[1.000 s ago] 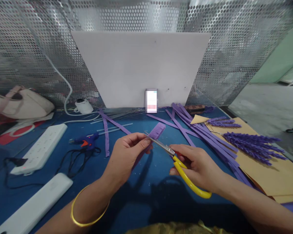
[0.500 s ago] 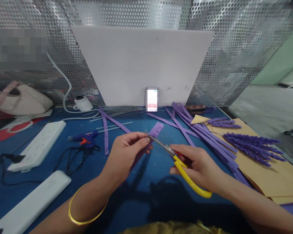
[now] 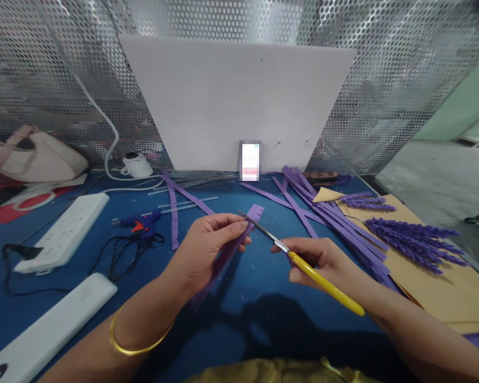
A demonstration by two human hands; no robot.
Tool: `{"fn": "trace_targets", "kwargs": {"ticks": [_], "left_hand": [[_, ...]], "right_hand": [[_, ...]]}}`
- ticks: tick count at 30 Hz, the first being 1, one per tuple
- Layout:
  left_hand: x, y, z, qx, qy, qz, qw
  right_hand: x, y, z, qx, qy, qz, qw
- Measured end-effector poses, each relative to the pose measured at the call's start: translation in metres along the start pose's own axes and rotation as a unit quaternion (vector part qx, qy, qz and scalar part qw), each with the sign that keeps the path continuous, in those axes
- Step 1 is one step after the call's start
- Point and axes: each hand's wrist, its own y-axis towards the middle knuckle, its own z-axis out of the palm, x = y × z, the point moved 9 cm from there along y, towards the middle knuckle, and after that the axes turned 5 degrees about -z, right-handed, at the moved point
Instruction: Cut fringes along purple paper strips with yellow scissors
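Your left grip (image 3: pixel 207 247) pinches a strip (image 3: pixel 223 261). At 3 o'clock, your right grip (image 3: pixel 317 260) clasps scissors (image 3: pixel 331 290), tips at the strip.

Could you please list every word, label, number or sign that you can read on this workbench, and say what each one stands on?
No text here can be read.
The small label at the foot of the white board: pixelated, unreadable.
The white power strip: no legible marking.
The scissors in the right hand and the purple strip in the left hand: no print visible.
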Motion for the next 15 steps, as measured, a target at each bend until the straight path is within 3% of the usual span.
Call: {"fn": "trace_targets", "kwargs": {"ticks": [15], "left_hand": [[-0.0063,-0.0016,-0.0015,-0.014,0.065,0.047,0.997]], "right_hand": [[0.0013,-0.0045,-0.0091,-0.047,-0.154,-0.046,0.986]]}}
